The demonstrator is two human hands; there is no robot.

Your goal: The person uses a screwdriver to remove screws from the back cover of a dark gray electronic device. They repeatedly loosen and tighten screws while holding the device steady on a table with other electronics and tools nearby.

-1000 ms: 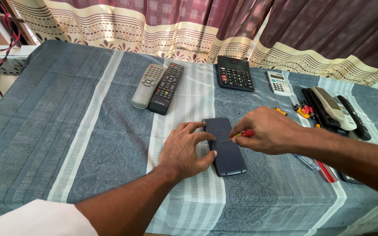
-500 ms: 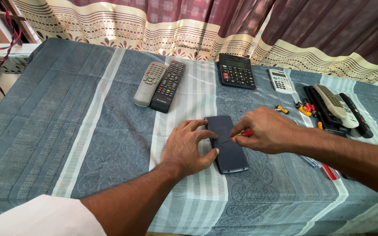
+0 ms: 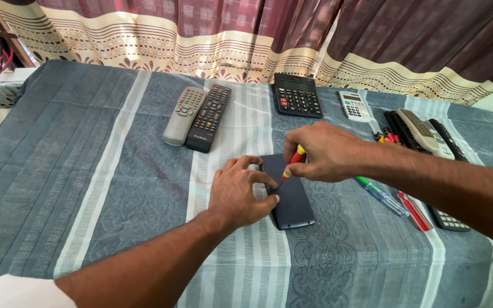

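Pressing the dark device [image 3: 288, 193] flat near the table's [image 3: 87, 188] middle, the left hand [image 3: 241, 194] spread its fingers over one edge. The right hand [image 3: 320, 151] pinched a small red-and-yellow screwdriver [image 3: 292, 162], tip on the back cover; that cover looked closed, so opening it seemingly remained.

You had open cloth on your left: the blue striped tablecloth [image 3: 75, 188] lay bare from the near edge up to the grey remote [image 3: 182, 114] and black remote [image 3: 209, 117], which lay touching side by side and blocked the way straight ahead. Beyond your hands the black calculator [image 3: 296, 94] and the small white calculator [image 3: 355, 105] closed off the far edge. On your right the green screwdriver [image 3: 380, 196] and red screwdriver [image 3: 415, 211] lay just under your forearm, with a pile of remotes [image 3: 423, 130] behind them. The near middle was free.
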